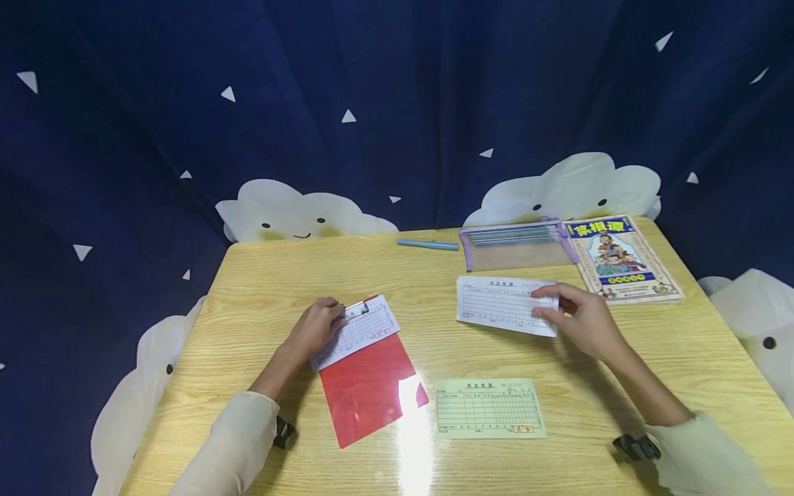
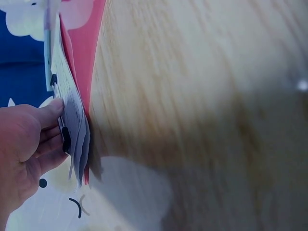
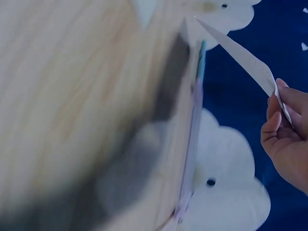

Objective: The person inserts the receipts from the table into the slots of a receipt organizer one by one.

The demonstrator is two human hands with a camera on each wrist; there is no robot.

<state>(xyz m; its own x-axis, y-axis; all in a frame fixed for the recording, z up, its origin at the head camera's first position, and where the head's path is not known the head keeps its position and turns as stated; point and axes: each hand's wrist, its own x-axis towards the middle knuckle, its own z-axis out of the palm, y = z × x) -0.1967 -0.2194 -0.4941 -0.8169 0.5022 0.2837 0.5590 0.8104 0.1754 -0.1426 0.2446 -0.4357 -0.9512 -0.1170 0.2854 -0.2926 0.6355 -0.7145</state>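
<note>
A red clipboard lies tilted on the table, left of centre, with white printed form sheets across its top. My left hand grips the metal clip at its head. In the left wrist view, the thumb of my left hand presses on the clip, between its black ends. My right hand pinches the right end of a white printed form, holding it above the table. Seen edge-on in the right wrist view, the form bends where my right hand pinches it.
A pale green form lies flat near the front, right of the clipboard. Along the back are a blue pen, a purple-edged mesh pouch with slim items inside, and an illustrated booklet. A dark blue curtain hangs behind the table.
</note>
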